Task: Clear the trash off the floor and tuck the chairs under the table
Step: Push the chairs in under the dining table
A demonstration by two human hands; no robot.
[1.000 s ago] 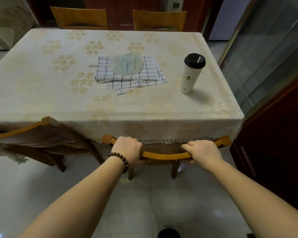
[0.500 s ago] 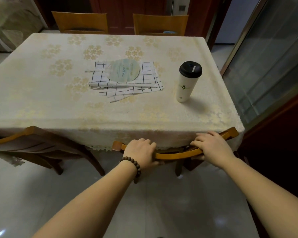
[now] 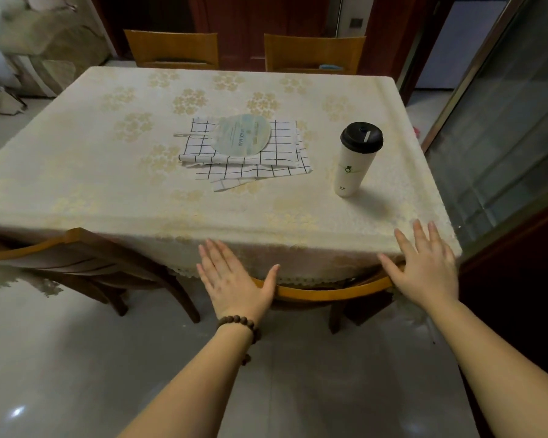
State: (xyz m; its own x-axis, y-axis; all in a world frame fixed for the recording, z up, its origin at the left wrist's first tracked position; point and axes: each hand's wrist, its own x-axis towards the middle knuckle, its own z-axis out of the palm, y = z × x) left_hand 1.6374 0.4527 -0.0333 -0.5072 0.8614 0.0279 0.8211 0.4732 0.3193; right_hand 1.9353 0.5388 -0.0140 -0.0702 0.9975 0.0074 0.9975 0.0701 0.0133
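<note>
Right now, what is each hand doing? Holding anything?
Left hand: open, fingers spread, palm against the curved wooden chair back, gripping nothing.
Right hand: open, fingers spread, resting on that same chair back, gripping nothing.

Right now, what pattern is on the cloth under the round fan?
White with a thin black grid check, seen clearly in the head view.

light: dim, warm indoor
glare: small spot on floor [image 3: 17, 411]
shadow: soft, right of cup [image 3: 358, 159]
edges: wide-angle bending
</note>
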